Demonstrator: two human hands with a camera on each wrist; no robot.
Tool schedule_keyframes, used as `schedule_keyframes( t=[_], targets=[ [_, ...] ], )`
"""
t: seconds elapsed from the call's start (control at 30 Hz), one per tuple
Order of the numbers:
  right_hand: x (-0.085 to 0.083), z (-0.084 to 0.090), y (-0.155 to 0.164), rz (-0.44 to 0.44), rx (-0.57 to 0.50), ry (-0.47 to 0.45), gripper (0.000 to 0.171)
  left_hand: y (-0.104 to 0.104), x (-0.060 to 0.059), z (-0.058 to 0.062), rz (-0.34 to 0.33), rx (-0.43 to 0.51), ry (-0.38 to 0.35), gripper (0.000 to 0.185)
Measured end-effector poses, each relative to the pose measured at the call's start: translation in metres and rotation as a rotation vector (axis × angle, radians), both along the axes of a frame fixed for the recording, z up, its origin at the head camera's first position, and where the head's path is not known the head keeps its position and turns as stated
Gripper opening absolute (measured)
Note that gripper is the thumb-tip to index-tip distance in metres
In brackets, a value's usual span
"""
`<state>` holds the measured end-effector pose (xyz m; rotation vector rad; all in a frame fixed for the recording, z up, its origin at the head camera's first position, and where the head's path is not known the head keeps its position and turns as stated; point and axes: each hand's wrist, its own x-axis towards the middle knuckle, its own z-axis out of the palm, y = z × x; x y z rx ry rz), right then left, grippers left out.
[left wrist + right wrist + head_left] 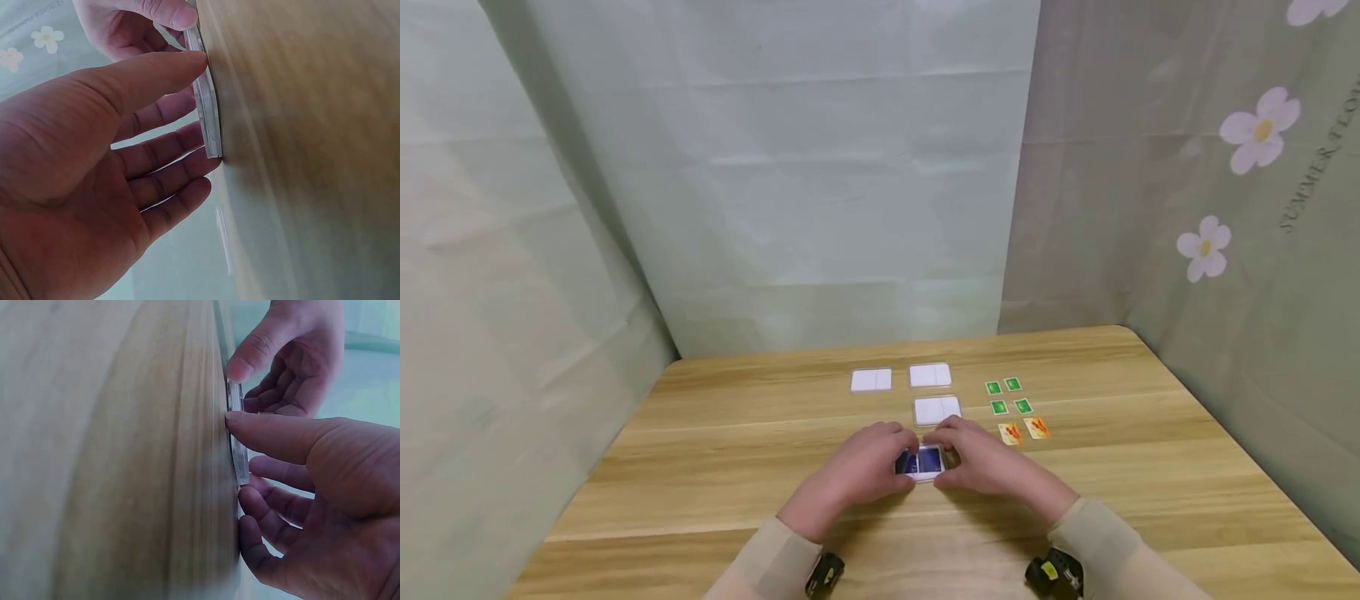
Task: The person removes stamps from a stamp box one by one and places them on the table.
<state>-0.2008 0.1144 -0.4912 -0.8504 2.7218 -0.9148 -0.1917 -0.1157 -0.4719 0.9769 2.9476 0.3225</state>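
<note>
— Where is the clear card case, and how does it lie?

— Flat on the wooden table, near the middle, between both hands. Its long axis runs left to right across the table; blue cards show inside, face up.

— What is the left hand doing?

— It pinches the case's left end: thumb on the near edge, fingers curled round the far side, as the left wrist view shows.

— And the right hand?

— The same at the right end, thumb tip pressed on the case's edge.

— Anything else?

— Three white card cases lie just beyond, and four green cards with two orange cards lie to the right.
</note>
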Motion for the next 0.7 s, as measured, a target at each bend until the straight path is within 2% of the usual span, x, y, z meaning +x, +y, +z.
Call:
schedule_keyframes(
  t=[0.7],
  targets=[
    [-0.0012, 0.0039, 0.0010, -0.003, -0.001, -0.039, 0.066, -0.0009, -0.0015, -0.0024, -0.007, 0.029, -0.020, 0.035]
  ],
)
